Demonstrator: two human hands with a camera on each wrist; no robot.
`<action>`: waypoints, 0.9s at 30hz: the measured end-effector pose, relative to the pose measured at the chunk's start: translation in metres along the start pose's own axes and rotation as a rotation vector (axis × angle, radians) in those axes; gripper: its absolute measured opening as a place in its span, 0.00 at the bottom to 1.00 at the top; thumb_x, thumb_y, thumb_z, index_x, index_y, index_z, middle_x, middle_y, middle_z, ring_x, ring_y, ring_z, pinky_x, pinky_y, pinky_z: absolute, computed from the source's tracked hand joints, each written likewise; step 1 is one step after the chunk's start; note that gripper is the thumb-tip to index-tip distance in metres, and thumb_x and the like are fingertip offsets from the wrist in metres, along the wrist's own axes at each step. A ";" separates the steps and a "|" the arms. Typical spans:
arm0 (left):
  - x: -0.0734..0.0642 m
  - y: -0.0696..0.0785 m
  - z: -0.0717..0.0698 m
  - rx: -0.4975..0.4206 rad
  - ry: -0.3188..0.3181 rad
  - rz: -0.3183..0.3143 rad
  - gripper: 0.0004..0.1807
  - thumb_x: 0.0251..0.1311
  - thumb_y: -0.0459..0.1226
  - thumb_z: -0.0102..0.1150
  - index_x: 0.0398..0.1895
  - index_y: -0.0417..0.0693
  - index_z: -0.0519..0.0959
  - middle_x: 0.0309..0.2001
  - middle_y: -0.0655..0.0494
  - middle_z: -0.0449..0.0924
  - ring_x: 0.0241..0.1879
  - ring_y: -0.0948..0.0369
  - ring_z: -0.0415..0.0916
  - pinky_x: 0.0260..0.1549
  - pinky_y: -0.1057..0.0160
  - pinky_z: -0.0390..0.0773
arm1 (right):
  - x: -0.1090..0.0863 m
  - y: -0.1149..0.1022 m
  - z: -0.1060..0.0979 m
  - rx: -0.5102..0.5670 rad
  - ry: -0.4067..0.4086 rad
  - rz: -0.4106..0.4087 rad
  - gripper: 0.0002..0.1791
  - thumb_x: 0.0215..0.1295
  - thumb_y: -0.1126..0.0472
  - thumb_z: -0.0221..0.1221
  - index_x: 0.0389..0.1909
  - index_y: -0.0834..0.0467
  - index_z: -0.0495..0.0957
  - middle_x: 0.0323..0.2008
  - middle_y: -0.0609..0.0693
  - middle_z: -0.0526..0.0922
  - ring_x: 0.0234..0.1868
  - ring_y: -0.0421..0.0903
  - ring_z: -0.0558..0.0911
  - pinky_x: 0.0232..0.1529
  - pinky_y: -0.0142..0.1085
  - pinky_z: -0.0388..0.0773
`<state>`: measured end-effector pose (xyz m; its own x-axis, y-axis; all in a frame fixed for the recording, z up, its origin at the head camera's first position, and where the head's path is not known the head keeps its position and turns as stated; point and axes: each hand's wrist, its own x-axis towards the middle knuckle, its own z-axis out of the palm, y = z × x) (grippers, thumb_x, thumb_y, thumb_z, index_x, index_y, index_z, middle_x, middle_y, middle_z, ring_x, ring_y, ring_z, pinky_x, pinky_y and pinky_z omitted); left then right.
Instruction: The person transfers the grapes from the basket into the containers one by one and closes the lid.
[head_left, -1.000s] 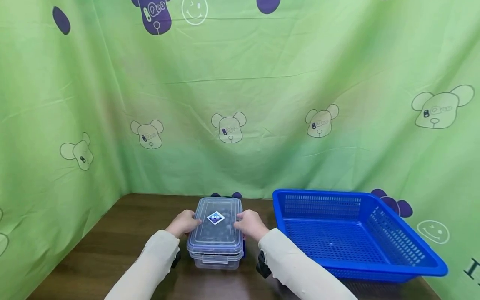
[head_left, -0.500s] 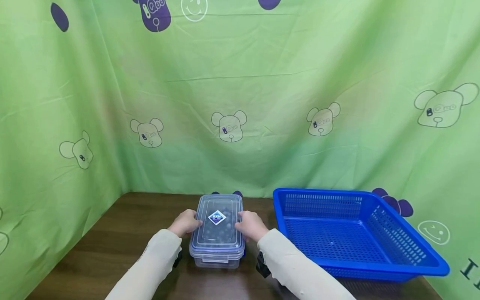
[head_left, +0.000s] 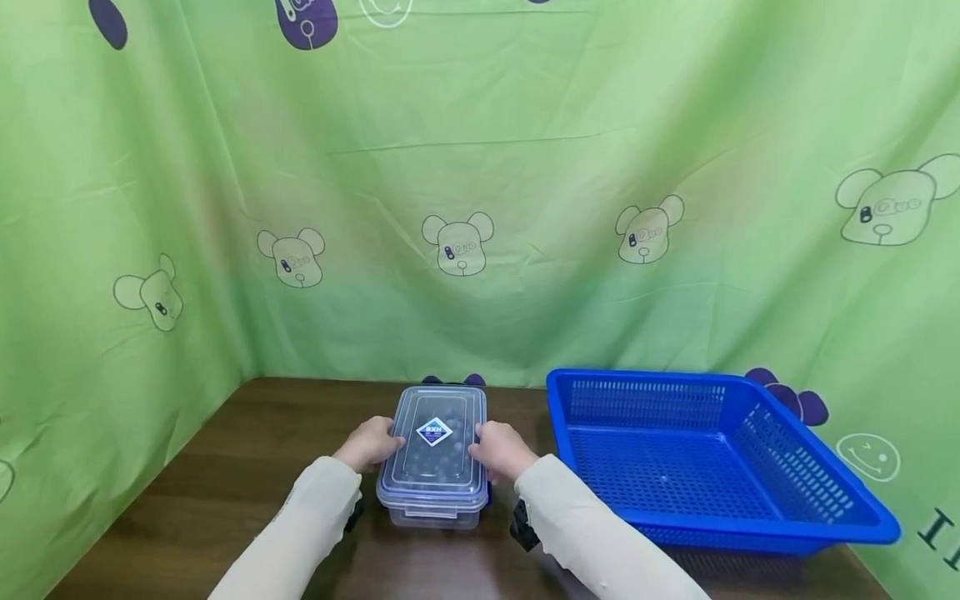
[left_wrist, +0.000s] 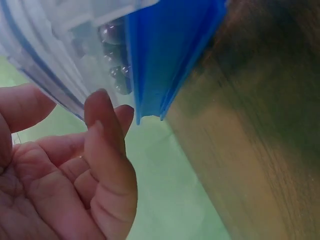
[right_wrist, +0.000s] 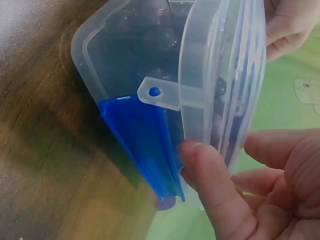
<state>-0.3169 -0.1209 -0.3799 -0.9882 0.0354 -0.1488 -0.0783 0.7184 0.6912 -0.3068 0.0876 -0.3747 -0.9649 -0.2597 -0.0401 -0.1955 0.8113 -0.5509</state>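
Note:
A clear plastic food storage box [head_left: 433, 522] stands on the table, its lid [head_left: 435, 471] on top with a diamond label. Round dark things [left_wrist: 115, 35] show through its wall in the left wrist view. My left hand [head_left: 371, 444] holds the lid's left edge, thumb on top and fingers at the side. Opposite it, my right hand [head_left: 502, 450] holds the right edge the same way. Blue side clips hang down along the walls, one clip [left_wrist: 172, 45] by the left fingertips and another clip [right_wrist: 142, 140] by the right. A clear carry handle [right_wrist: 197, 65] lies along the rim.
A large blue perforated basket [head_left: 750, 527] stands at the right of the brown wooden table [head_left: 202, 492]. Behind the table hangs a green printed cloth [head_left: 555, 317], which also runs along the left side.
The lid's near end has come down closer to the box's rim, narrowing the gap at the front. Both hands keep their hold on it. The head view has tipped slightly downward.

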 end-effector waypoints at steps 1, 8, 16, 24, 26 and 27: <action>0.000 0.000 0.001 0.018 -0.003 0.000 0.12 0.65 0.32 0.55 0.45 0.30 0.76 0.27 0.50 0.77 0.24 0.59 0.76 0.22 0.59 0.78 | 0.000 0.000 0.000 0.007 -0.010 0.007 0.14 0.66 0.66 0.58 0.48 0.71 0.75 0.22 0.60 0.77 0.13 0.51 0.80 0.13 0.33 0.75; 0.002 -0.001 0.003 0.009 -0.005 -0.031 0.12 0.64 0.31 0.56 0.47 0.30 0.76 0.29 0.49 0.78 0.27 0.58 0.77 0.24 0.56 0.79 | -0.005 0.005 0.004 0.087 -0.022 0.031 0.23 0.67 0.66 0.58 0.60 0.72 0.70 0.24 0.61 0.76 0.10 0.45 0.73 0.13 0.38 0.77; 0.001 -0.003 0.003 -0.029 -0.053 -0.021 0.30 0.65 0.31 0.56 0.68 0.30 0.61 0.43 0.42 0.80 0.28 0.58 0.79 0.25 0.54 0.80 | -0.002 0.006 0.001 -0.001 -0.006 0.018 0.26 0.63 0.64 0.61 0.61 0.70 0.71 0.55 0.67 0.76 0.44 0.55 0.83 0.46 0.46 0.79; 0.003 0.000 -0.007 0.047 -0.168 0.013 0.31 0.67 0.33 0.53 0.68 0.26 0.57 0.61 0.31 0.69 0.40 0.55 0.80 0.40 0.53 0.81 | 0.002 0.006 -0.006 -0.060 -0.024 0.011 0.28 0.63 0.59 0.62 0.62 0.66 0.71 0.59 0.63 0.75 0.57 0.58 0.76 0.57 0.49 0.71; 0.004 -0.001 -0.007 0.058 -0.179 0.012 0.31 0.67 0.33 0.54 0.68 0.26 0.57 0.62 0.32 0.68 0.41 0.56 0.80 0.40 0.53 0.81 | 0.002 0.010 -0.004 0.008 -0.009 0.008 0.28 0.61 0.61 0.64 0.60 0.66 0.72 0.58 0.64 0.75 0.58 0.59 0.75 0.58 0.49 0.70; 0.004 -0.003 -0.006 0.048 -0.181 0.010 0.31 0.67 0.33 0.53 0.68 0.26 0.57 0.61 0.32 0.69 0.41 0.56 0.80 0.40 0.53 0.81 | 0.002 0.011 -0.002 0.052 -0.002 0.010 0.27 0.60 0.62 0.64 0.60 0.67 0.73 0.57 0.64 0.75 0.59 0.60 0.74 0.59 0.49 0.70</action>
<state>-0.3214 -0.1271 -0.3781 -0.9489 0.1636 -0.2699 -0.0584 0.7493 0.6596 -0.3112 0.0973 -0.3788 -0.9664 -0.2526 -0.0478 -0.1761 0.7859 -0.5927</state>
